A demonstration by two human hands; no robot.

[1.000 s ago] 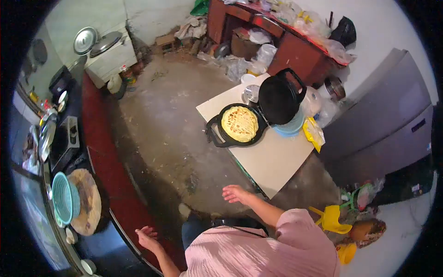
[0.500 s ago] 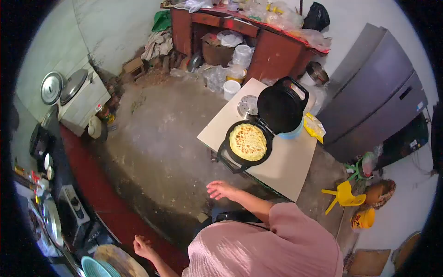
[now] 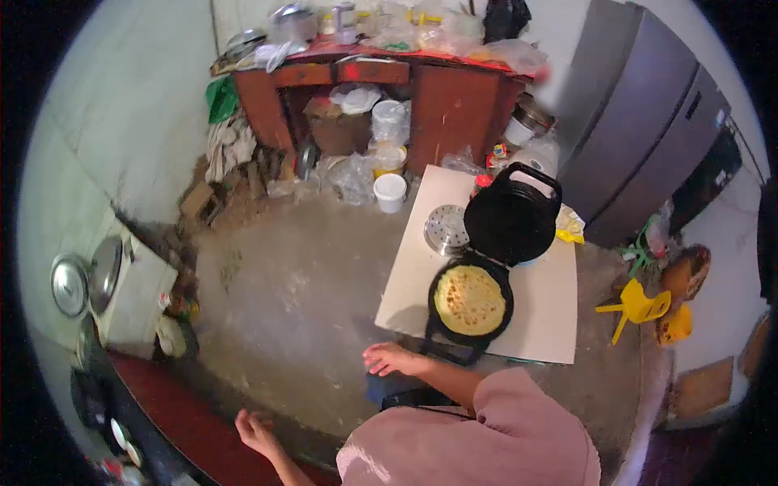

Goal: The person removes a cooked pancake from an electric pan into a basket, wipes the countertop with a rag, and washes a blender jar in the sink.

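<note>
A round flatbread [image 3: 470, 300] with browned spots lies in the lower pan of a black hinged griddle [image 3: 435, 324]. The griddle's lid [image 3: 509, 219] is folded back on the far side. The griddle rests on a pale table [image 3: 545, 312]. My right hand [image 3: 392, 359] hovers just left of the griddle's near handle, holding nothing, its fingers loosely apart. Low on the left, my left hand [image 3: 258, 435] hangs in the air over the floor, with slightly bent fingers apart and nothing in them.
A perforated metal disc [image 3: 446, 230] lies beside the griddle. Behind stand a reddish-brown desk [image 3: 454, 113] piled with bags, a white bucket [image 3: 390, 193] and a grey refrigerator [image 3: 640, 121]. A yellow stool [image 3: 636, 306] is at right. A dark red counter edge [image 3: 166, 409] runs along the left.
My view has swung, so the table and griddle sit lower and further right, nearer my right hand. The fingers of my left hand have loosened a little. The flatbread stays in the pan.
</note>
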